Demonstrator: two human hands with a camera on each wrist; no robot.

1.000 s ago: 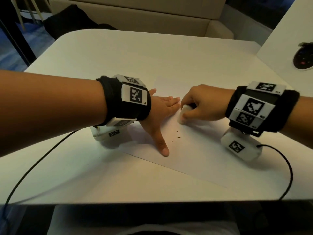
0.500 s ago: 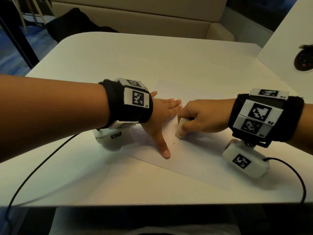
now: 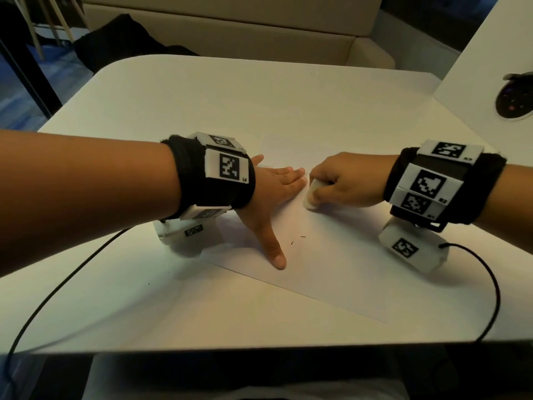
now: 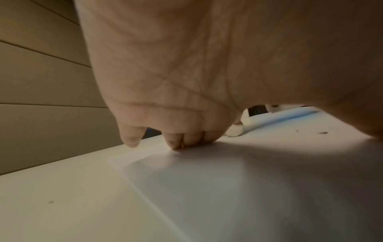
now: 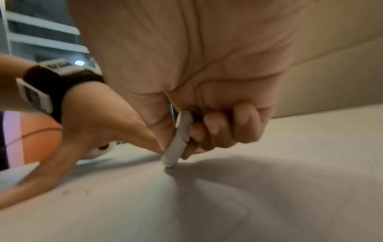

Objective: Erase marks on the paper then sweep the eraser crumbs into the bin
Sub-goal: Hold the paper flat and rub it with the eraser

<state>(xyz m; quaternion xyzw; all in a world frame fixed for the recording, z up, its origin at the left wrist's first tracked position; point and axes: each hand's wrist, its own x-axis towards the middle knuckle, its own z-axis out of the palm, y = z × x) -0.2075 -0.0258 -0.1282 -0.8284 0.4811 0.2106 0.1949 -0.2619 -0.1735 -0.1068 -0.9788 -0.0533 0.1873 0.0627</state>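
Note:
A white sheet of paper (image 3: 331, 264) lies on the white table (image 3: 230, 93). My left hand (image 3: 277, 194) is spread flat on the paper, fingers straight and thumb stretched toward me, pressing it down. Just to its right my right hand (image 3: 337, 183) pinches a white eraser (image 3: 313, 194) between thumb and curled fingers, its lower tip (image 5: 170, 163) touching the paper. A few dark eraser crumbs (image 3: 302, 236) lie on the paper near my left thumb. In the left wrist view my fingertips (image 4: 176, 144) rest on the sheet, with the eraser (image 4: 234, 131) beyond them.
A second white surface with a round dark recessed fitting (image 3: 516, 99) stands at the right. A beige bench (image 3: 230, 24) runs behind the table. Black cables (image 3: 57, 284) trail from both wrist cameras across the table. No bin shows in any view.
My right hand has rubbed the eraser back and forth: toward me half a second ago, now away again beside my left fingertips. The left hand stayed pressed on the paper.

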